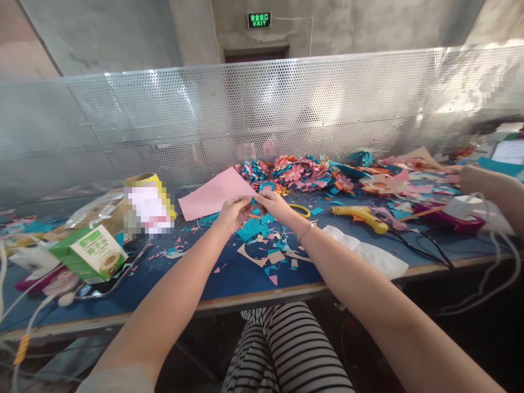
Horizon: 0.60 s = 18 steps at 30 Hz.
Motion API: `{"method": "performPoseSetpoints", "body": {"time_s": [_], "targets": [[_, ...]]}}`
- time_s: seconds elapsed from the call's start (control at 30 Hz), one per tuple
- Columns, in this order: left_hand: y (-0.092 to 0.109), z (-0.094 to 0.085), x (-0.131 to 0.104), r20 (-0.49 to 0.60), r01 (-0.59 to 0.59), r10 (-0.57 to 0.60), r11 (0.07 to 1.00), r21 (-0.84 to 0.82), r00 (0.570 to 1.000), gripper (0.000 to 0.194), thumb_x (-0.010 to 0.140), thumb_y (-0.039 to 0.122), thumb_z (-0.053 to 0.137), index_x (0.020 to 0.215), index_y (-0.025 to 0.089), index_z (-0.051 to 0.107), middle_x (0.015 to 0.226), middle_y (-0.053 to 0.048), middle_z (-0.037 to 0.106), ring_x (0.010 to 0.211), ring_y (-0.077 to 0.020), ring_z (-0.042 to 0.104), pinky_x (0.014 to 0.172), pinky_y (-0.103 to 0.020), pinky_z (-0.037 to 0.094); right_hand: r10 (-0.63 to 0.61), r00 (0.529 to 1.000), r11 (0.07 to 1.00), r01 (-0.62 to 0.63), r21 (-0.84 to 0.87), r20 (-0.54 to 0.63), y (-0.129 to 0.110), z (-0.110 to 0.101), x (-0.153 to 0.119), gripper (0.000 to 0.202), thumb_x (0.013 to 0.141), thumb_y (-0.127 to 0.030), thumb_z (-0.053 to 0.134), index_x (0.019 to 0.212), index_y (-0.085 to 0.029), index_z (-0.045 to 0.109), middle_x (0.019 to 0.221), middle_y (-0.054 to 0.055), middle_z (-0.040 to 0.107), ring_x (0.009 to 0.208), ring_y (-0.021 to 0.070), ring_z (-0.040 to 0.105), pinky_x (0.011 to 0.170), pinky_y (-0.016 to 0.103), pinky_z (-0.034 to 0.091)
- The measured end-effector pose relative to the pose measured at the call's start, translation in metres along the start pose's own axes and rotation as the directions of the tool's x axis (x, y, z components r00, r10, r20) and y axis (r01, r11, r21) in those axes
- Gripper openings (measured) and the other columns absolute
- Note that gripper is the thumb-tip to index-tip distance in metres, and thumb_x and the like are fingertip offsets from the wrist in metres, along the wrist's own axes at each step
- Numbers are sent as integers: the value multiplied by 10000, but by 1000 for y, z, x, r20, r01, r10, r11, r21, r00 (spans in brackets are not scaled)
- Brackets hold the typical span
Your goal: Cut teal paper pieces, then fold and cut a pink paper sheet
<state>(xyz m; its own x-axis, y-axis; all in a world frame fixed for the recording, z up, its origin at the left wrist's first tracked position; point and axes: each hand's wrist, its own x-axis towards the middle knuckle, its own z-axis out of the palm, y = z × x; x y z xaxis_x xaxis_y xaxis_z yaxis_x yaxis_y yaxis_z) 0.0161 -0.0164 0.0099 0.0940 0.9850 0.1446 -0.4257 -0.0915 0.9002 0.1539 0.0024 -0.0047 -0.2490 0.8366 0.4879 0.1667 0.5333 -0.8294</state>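
Note:
My left hand (237, 212) and my right hand (271, 203) meet above the middle of the table, fingertips pinched close together. Between them shows a small piece of blue paper (254, 202), mostly hidden by the fingers. Just behind my left hand lies a pink paper sheet (215, 192). Blue paper scraps (249, 229) are strewn beneath both hands, mixed with pink and peach cuttings (276, 256). A yellow loop handle (302, 209), perhaps of scissors, shows beyond my right wrist. Further right rests a yellow glue gun (362, 217).
Paper flowers (292, 173) are heaped along the perforated metal screen (270, 103). At left stand a green carton (92, 254) and a yellow-edged roll (158, 202). White plastic (368, 251) and a black cord (426, 243) lie to the right, where another person's arm (491, 191) reaches in.

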Motion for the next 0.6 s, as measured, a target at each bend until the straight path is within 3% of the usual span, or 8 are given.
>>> {"method": "performPoseSetpoints", "body": {"time_s": [0.23,0.6], "targets": [[-1,-3,3,29,-6,4,998,65,1000,63,623,60,665,615,109,625,573,-6,600,531,-86,563,605,-224,448,-31,999,999,30,13,42,6,0,2,302,773,-412,478,566,-198,430,443,-40,464,420,100,452,455,231,354],[-3,-2,5,55,-52,47,995,85,997,100,580,96,703,577,105,603,552,6,566,528,-82,530,619,-236,430,58,998,987,-62,151,33,5,3,4,227,762,-307,502,591,-188,412,428,-57,442,390,70,409,419,192,333]]}}
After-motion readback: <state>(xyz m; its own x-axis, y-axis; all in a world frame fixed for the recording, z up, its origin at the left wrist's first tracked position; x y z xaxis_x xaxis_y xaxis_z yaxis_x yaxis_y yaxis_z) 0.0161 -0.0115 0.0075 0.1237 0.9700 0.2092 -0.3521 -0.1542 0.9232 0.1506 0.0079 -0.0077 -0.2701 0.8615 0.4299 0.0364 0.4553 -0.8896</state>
